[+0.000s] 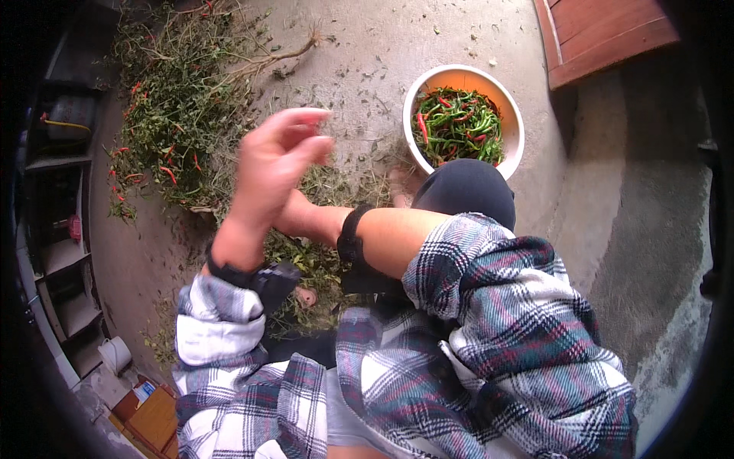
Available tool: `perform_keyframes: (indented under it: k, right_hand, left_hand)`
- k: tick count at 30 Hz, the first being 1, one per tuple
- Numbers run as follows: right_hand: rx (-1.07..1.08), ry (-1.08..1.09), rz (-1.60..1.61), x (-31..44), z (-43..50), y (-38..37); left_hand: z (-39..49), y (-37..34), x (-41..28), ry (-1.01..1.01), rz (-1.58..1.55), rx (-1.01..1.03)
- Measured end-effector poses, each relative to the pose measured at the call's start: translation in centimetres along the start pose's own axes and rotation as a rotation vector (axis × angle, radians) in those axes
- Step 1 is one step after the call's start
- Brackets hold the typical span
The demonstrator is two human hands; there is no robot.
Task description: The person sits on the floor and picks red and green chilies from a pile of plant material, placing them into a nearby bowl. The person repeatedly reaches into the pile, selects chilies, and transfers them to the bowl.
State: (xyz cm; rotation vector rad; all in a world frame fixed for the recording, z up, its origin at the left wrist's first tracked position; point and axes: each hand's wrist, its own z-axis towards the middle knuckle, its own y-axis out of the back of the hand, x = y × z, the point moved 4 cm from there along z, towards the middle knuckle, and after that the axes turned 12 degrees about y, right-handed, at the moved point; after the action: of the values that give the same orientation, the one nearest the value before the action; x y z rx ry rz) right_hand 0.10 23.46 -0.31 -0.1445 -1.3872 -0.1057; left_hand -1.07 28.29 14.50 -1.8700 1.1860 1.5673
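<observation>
My left hand [275, 155] is raised in front of the heap of uprooted chili plants [172, 126], blurred by motion. Its thumb and fingers are bent and apart, and I see nothing held between them. My right hand [297, 215] reaches across to the left, with its fingers hidden behind the left hand and wrist. Red chili peppers [168, 174] show among the heap's green leaves. A round basin [408, 115] with a white rim and orange inside stands beyond my knee. Green and red chili peppers [459, 123] fill much of it.
My dark-clad knee [467, 192] overlaps the basin's near rim. Stripped stems and leaves [355, 186] litter the concrete floor [367, 69]. An open-fronted shelf [66, 246] runs along the left. A white container [114, 354] sits at lower left, and a reddish wooden panel [608, 34] at upper right.
</observation>
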Motion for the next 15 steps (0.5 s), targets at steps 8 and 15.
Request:
perform_keyframes:
  k: [8, 15]
  right_hand:
    - [0.103, -0.123, 0.454, -2.0, 1.2, -0.9]
    - [0.050, -0.216, -0.122, 2.1, 2.1, 2.2]
  left_hand:
    - [6.3, -2.6, 1.7, 0.079, -0.041, 0.083]
    - [-4.4, 20.8, 10.8, 0.148, 0.367, -0.675]
